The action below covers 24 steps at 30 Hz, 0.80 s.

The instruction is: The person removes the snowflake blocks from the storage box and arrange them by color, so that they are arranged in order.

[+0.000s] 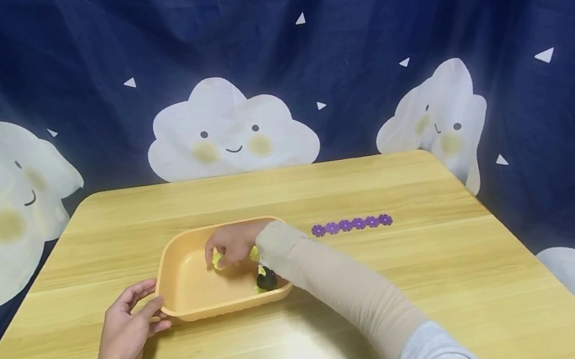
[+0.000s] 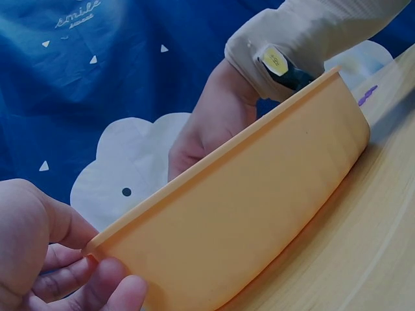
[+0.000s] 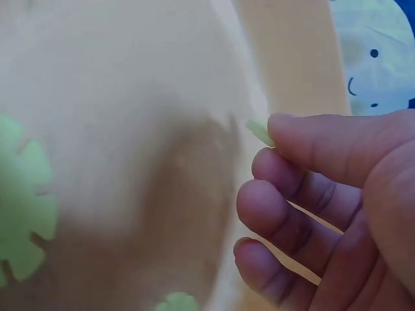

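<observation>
Step in hand, as judged: green flower-shaped foam piece (image 3: 259, 131) being picked from orange plastic tray (image 1: 182, 287) on wooden surface (image 1: 442, 280). Piece pinched at tips of right hand (image 1: 230, 244) fingers (image 3: 324, 146), inside tray. More green pieces (image 3: 23, 207) seen on tray floor. Tray's left edge steadied by left hand (image 1: 125, 334), fingers relaxed, touching wall. Row of purple foam flowers (image 1: 352, 225) laid right of tray. Next move calls for firm pinch, lift clear of tray rim.
</observation>
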Each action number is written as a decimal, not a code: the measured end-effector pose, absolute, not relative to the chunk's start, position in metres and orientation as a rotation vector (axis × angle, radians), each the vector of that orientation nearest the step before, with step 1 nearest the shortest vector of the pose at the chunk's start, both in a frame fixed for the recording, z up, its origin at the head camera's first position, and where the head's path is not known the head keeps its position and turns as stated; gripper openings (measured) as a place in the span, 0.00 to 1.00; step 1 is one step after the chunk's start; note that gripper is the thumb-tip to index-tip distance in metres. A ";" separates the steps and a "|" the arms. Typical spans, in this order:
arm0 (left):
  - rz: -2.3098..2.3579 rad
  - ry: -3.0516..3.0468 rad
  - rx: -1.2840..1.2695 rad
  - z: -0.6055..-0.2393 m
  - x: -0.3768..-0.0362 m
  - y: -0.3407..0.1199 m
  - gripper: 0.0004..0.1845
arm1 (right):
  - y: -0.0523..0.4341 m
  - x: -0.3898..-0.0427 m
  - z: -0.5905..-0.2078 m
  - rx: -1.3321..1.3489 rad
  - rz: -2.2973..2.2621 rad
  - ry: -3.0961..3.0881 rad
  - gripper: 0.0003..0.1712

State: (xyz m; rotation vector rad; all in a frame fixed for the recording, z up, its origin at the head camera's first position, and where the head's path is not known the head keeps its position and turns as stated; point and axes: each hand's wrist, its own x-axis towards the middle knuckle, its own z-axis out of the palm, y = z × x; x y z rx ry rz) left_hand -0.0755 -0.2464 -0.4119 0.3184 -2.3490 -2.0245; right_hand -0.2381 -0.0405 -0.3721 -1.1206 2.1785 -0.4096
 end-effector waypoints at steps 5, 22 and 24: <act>-2.026 -2.345 0.318 -0.412 -0.075 -0.247 0.25 | -0.037 -0.240 -0.363 -1.180 -0.382 2.205 0.17; -2.037 -2.324 0.316 -0.411 -0.075 -0.248 0.25 | -0.002 -0.251 -0.344 -1.238 -0.431 2.294 0.21; -2.030 -2.339 0.311 -0.411 -0.075 -0.248 0.25 | 0.004 -0.253 -0.343 -1.249 -0.449 2.302 0.20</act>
